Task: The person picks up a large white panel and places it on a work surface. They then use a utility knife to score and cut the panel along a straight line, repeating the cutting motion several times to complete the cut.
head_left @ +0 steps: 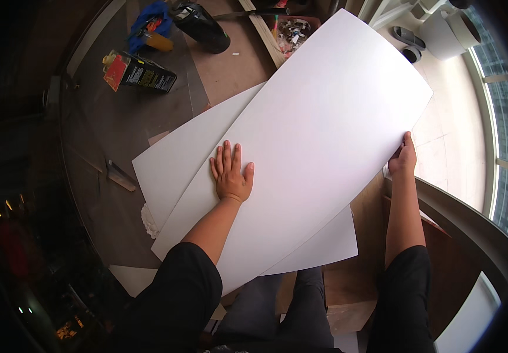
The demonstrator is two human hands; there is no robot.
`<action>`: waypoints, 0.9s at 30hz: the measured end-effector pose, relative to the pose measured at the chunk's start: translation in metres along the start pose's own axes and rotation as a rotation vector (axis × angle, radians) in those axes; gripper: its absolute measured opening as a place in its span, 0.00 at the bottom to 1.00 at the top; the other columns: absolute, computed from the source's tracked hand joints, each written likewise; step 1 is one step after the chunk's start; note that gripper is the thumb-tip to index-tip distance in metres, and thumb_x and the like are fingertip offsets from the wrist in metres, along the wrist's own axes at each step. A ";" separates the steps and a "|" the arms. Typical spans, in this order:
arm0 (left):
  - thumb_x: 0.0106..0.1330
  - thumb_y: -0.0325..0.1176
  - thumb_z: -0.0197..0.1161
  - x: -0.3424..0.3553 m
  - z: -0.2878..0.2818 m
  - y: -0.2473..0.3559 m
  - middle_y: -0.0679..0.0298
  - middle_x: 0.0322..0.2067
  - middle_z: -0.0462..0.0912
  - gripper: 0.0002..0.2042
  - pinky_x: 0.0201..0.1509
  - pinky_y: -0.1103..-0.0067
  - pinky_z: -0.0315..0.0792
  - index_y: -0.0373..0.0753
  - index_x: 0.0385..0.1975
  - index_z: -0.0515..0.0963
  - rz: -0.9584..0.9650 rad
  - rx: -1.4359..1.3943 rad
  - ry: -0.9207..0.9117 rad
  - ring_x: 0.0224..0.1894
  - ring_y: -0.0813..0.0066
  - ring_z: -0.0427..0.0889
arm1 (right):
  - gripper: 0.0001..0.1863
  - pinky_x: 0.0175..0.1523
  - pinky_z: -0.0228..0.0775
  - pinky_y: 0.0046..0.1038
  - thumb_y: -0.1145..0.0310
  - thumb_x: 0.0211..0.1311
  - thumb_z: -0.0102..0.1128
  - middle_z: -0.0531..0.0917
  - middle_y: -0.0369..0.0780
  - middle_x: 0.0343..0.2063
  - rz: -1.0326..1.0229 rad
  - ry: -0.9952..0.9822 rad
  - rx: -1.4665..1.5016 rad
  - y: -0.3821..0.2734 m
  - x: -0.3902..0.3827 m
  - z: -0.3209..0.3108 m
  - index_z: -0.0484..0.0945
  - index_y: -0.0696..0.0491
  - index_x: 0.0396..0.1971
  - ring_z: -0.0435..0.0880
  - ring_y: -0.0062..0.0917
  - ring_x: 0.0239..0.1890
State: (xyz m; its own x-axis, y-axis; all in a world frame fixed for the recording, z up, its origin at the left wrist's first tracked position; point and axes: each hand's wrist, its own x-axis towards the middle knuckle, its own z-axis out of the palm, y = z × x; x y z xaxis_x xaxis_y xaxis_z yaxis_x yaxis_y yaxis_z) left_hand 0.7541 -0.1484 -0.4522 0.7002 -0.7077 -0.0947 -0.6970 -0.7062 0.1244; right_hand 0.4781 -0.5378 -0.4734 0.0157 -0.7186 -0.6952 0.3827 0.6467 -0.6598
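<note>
A large white rectangular panel [318,129] lies slanted across the middle of the view, its far end reaching up to the right. Beneath it another white sheet [192,138] shows at the left, and a white sheet corner [327,241] sticks out at the lower right. My left hand [231,175] rests flat on the top panel near its left edge, fingers spread. At the panel's right edge my right hand [404,156] is closed around the rim, thumb upward. The fingers of that hand are partly hidden under the panel.
On the brown table [104,115] stand a black rectangular can [148,76], a black cylinder [202,28] and a blue bag [151,23]. A flat blade-like tool [121,176] lies at the left. Beyond are a scrap-filled box [294,35] and, on the floor, a white bucket [448,35].
</note>
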 end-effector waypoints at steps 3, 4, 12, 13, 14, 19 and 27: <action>0.75 0.52 0.51 0.001 0.001 -0.003 0.56 0.79 0.51 0.32 0.82 0.53 0.34 0.47 0.76 0.60 -0.012 -0.010 -0.003 0.81 0.55 0.45 | 0.23 0.62 0.77 0.35 0.53 0.81 0.48 0.82 0.41 0.56 -0.019 -0.008 -0.085 -0.007 0.020 -0.003 0.74 0.57 0.59 0.82 0.31 0.57; 0.75 0.53 0.51 0.000 0.000 -0.005 0.58 0.80 0.50 0.33 0.82 0.53 0.33 0.49 0.77 0.59 -0.027 -0.016 -0.014 0.81 0.56 0.44 | 0.24 0.62 0.76 0.37 0.51 0.80 0.49 0.81 0.41 0.57 -0.015 -0.028 -0.108 -0.009 0.025 0.000 0.73 0.56 0.60 0.82 0.32 0.57; 0.74 0.53 0.52 -0.001 -0.009 -0.003 0.57 0.79 0.51 0.33 0.82 0.53 0.34 0.48 0.76 0.59 -0.052 -0.052 -0.043 0.81 0.55 0.45 | 0.38 0.70 0.67 0.36 0.43 0.81 0.41 0.73 0.47 0.67 -0.092 0.093 -0.360 -0.005 0.012 0.016 0.64 0.64 0.70 0.74 0.37 0.67; 0.74 0.54 0.51 -0.001 -0.009 -0.004 0.58 0.80 0.49 0.34 0.83 0.53 0.33 0.49 0.77 0.58 -0.064 -0.047 -0.053 0.81 0.56 0.44 | 0.41 0.71 0.65 0.36 0.41 0.81 0.39 0.71 0.50 0.68 -0.113 0.118 -0.401 0.004 0.006 0.015 0.61 0.66 0.71 0.73 0.39 0.67; 0.74 0.55 0.50 -0.003 -0.008 -0.006 0.60 0.80 0.48 0.34 0.83 0.53 0.33 0.50 0.78 0.57 -0.079 -0.040 -0.066 0.82 0.58 0.43 | 0.41 0.71 0.65 0.36 0.41 0.81 0.39 0.71 0.50 0.69 -0.103 0.099 -0.417 0.014 -0.004 0.015 0.61 0.67 0.71 0.73 0.39 0.67; 0.74 0.56 0.51 0.003 -0.008 -0.004 0.62 0.81 0.47 0.35 0.83 0.52 0.34 0.53 0.78 0.57 -0.081 -0.074 -0.069 0.82 0.60 0.43 | 0.33 0.42 0.73 0.28 0.43 0.79 0.46 0.82 0.41 0.47 -0.248 0.087 -0.668 0.026 0.013 -0.047 0.74 0.62 0.57 0.81 0.26 0.43; 0.71 0.55 0.55 -0.005 -0.006 -0.013 0.61 0.78 0.53 0.34 0.82 0.50 0.37 0.51 0.75 0.62 -0.085 -0.148 0.005 0.81 0.59 0.47 | 0.17 0.29 0.63 0.20 0.58 0.75 0.62 0.72 0.31 0.19 -0.457 0.001 -1.023 -0.046 -0.073 -0.001 0.76 0.54 0.30 0.72 0.14 0.21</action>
State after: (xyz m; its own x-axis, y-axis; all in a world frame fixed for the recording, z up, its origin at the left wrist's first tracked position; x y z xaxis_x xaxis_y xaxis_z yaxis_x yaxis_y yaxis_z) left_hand 0.7609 -0.1360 -0.4471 0.7567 -0.6451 -0.1065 -0.6048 -0.7525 0.2607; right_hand 0.4582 -0.5153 -0.3927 0.0668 -0.9425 -0.3275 -0.5872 0.2282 -0.7766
